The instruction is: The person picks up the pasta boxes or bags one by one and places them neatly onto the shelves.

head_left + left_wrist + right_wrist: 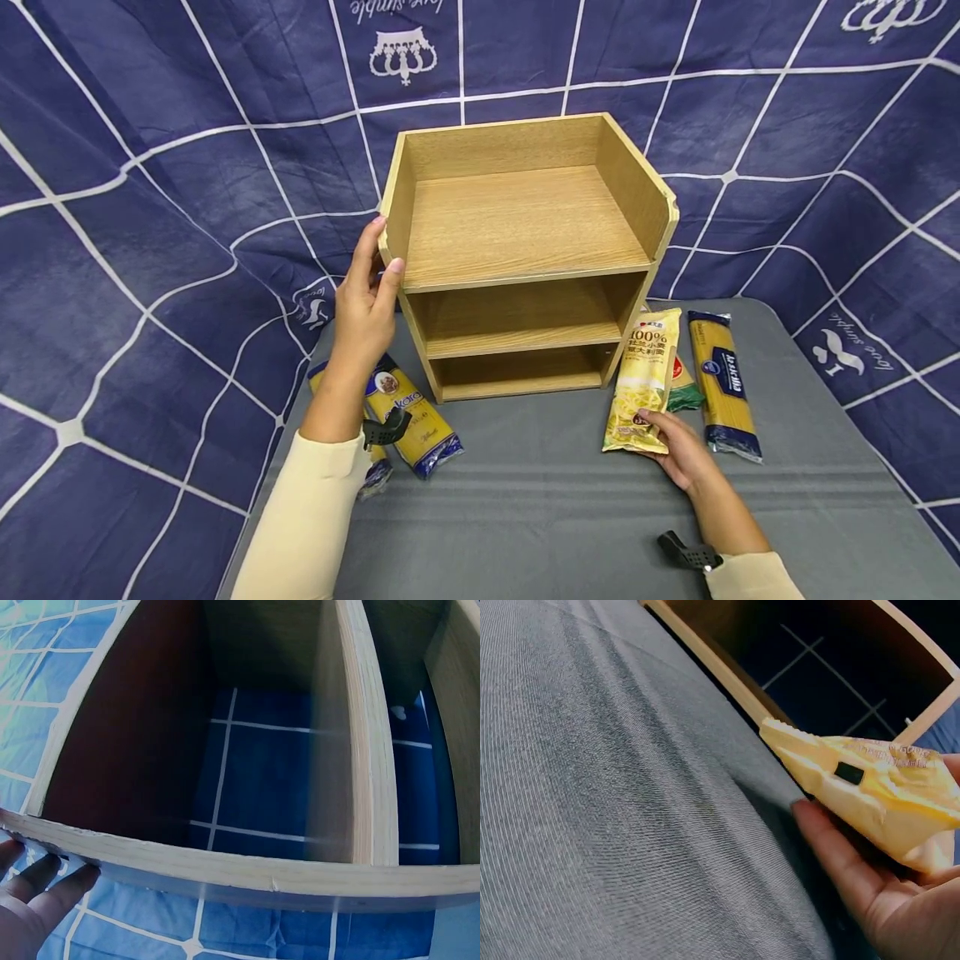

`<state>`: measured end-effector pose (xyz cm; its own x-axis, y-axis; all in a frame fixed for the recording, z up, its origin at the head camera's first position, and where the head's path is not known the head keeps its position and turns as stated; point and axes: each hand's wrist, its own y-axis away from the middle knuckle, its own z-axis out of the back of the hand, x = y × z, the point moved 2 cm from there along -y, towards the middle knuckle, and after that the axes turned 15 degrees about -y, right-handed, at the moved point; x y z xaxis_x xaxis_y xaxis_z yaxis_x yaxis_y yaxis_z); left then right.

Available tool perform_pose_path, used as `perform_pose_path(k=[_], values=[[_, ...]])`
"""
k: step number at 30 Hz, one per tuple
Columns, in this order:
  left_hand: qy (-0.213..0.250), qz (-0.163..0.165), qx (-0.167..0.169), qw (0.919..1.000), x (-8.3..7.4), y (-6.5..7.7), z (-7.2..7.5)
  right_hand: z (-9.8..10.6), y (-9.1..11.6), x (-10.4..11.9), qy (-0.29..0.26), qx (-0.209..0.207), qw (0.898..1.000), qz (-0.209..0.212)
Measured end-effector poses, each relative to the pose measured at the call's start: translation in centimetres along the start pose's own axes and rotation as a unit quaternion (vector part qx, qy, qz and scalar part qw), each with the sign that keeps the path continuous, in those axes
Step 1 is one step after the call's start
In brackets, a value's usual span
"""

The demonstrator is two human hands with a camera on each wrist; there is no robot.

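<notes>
Blue cloth with white lines, a curtain point(112, 292), hangs at the left and continues behind everything. On the grey surface point(540, 492), at the left, lies a yellow and blue pasta packet point(378, 472), partly hidden by the person's left forearm. Above it, the left hand point(365, 317) holds the side edge of a wooden shelf point(517, 225); this grip is nearly closed, with the thumb at the front edge and the fingers along the outer side. Right of the forearm, a second blue and yellow packet point(416, 417) lies aslant in front of the shelf's left side. The shelf stands upright in the middle, with an open tray on top and two compartments below, through which the curtain is seen in the left wrist view. At its right front is a pale yellow packet point(643, 375), standing aslant; I cannot tell whether it touches the shelf. The right hand point(678, 454) has its lower end in a closed grip, thumb above and fingers beneath. Behind this packet a green packet point(684, 393) shows partly, and at the far right lies another blue and yellow packet point(723, 383).
</notes>
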<state>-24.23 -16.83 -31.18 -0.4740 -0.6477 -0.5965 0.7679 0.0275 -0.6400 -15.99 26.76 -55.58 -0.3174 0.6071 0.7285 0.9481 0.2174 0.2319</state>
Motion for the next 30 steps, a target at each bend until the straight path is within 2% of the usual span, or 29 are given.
perform_pose_path(k=[4,8,15,23,30], values=[[0.0,0.002,0.011,0.9999,0.1,0.1,0.2,0.1,0.1,0.0,0.019,-0.019,1.0,-0.014],[0.001,-0.01,0.02,0.9998,0.0,0.0,0.2,0.3,0.2,-0.2,0.032,-0.031,0.999,-0.021],[0.042,0.0,0.044,0.9981,-0.1,-0.3,0.5,0.5,0.2,-0.5,0.072,-0.053,0.996,-0.024],[0.042,0.013,0.086,0.9953,-0.1,-0.8,1.1,0.5,0.1,-0.3,0.057,-0.074,0.995,-0.022],[0.036,0.013,0.127,0.9912,-0.2,-1.2,1.3,0.4,0.5,-0.3,0.018,-0.038,0.999,-0.004]])
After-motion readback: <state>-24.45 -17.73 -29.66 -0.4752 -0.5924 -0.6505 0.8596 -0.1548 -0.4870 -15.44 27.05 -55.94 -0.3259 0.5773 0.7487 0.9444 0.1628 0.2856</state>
